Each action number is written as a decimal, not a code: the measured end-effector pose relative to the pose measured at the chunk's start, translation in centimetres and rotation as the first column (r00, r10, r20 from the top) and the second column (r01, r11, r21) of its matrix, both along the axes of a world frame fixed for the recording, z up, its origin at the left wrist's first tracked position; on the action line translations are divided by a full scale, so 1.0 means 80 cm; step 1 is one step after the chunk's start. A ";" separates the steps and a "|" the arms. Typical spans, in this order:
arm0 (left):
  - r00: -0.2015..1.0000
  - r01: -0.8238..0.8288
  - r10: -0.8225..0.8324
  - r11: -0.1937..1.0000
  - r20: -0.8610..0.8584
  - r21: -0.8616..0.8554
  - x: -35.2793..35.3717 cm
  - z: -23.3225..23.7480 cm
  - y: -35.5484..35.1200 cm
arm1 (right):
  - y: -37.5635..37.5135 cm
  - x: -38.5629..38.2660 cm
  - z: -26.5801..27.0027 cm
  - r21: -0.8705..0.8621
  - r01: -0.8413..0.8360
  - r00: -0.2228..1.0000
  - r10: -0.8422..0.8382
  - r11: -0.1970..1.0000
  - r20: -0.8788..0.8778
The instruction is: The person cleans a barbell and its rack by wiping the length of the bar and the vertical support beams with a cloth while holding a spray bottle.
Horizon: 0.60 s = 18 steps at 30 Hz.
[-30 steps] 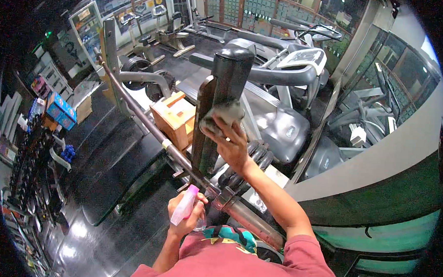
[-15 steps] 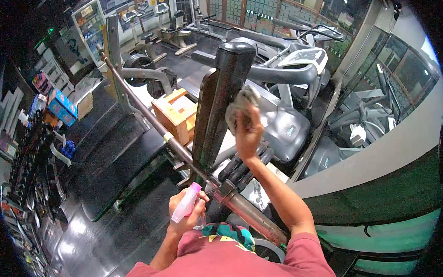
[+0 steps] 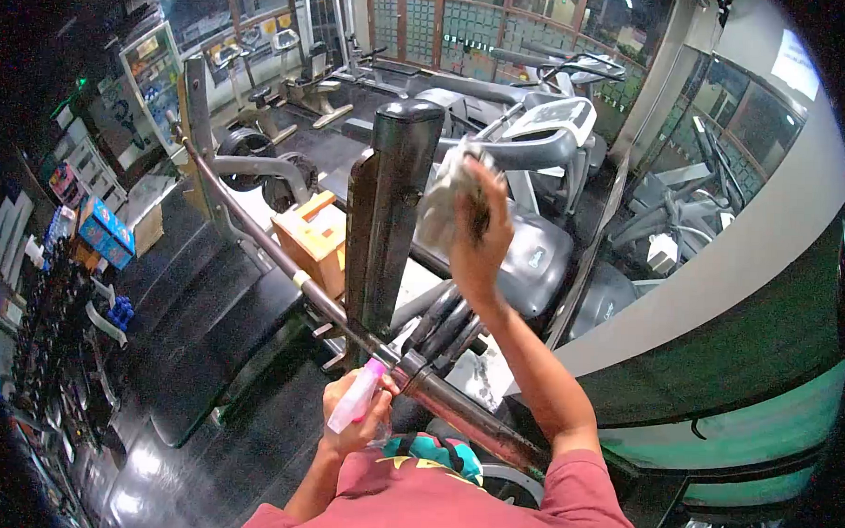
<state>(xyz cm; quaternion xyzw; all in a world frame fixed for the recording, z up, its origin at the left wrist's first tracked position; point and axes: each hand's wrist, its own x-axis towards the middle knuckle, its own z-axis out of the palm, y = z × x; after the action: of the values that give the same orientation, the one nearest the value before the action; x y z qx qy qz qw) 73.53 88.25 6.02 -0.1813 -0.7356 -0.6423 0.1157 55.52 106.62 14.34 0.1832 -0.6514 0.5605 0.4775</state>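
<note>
My left hand (image 3: 350, 409) is closed round a pink and clear spray bottle (image 3: 357, 399) held low in front of my body. My right hand (image 3: 482, 233) grips a grey cloth (image 3: 448, 204), raised beside a tall black upright post (image 3: 397, 198) of the bench rack. The cloth hangs at the right side of the post, near its upper part. A long metal barbell (image 3: 265, 247) crosses in front of the post, its thick sleeve (image 3: 473, 419) running down to the right below my right forearm.
A black padded bench (image 3: 224, 350) lies to the left. Behind the post stand a wooden box (image 3: 316, 246) and a treadmill (image 3: 544, 129). A dumbbell rack (image 3: 47, 344) lines the far left. A wall mirror (image 3: 695, 199) is at the right.
My right hand and the cloth have lifted a little, and more of the cloth shows. The view has shifted, so the post sits further left. My left hand still holds the bottle.
</note>
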 end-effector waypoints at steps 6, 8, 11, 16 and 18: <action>0.998 -0.040 0.033 0.992 -0.061 -0.116 0.004 0.001 -0.006 | -0.044 -0.045 0.028 0.514 0.223 0.944 -0.053 0.828 -0.324; 0.998 -0.062 0.062 0.998 0.005 -0.005 0.010 0.007 -0.005 | -0.041 -0.072 0.005 0.408 0.209 0.953 -0.092 0.889 -0.287; 0.984 -0.129 0.107 0.979 0.140 0.155 0.017 0.007 -0.007 | -0.023 -0.101 0.014 0.090 0.122 0.986 -0.110 0.988 -0.128; 0.972 -0.156 0.132 0.982 0.194 0.111 0.014 0.007 -0.006 | -0.013 -0.136 -0.042 -0.596 -0.604 0.576 0.807 0.528 0.131; 0.968 -0.159 0.128 0.978 0.214 0.135 0.012 0.006 -0.006 | -0.014 -0.122 -0.077 -0.621 -0.612 0.440 0.864 0.489 0.246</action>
<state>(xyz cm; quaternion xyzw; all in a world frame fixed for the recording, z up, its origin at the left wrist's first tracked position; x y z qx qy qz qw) 74.48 87.80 6.54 -0.0513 -0.7041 -0.7012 0.0996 45.72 105.49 8.17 0.1804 -0.4541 0.8725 -0.0010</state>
